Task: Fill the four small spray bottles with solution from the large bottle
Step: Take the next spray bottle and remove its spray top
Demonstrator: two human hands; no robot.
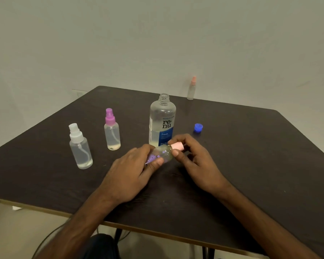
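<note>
Matt dark wood-grain table [251, 156]; clear glossy plastic large bottle [162, 113], spray bottles [80, 152].

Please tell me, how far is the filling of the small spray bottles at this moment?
Looks done: the large bottle stands uncapped, its blue cap aside; the white-topped bottle and purple-topped bottle each hold a little liquid, tops on. In hand: the left hand holds the pink-capped bottle while the right hand pinches its cap. To do: the far bottle; its level cannot be told.
</note>
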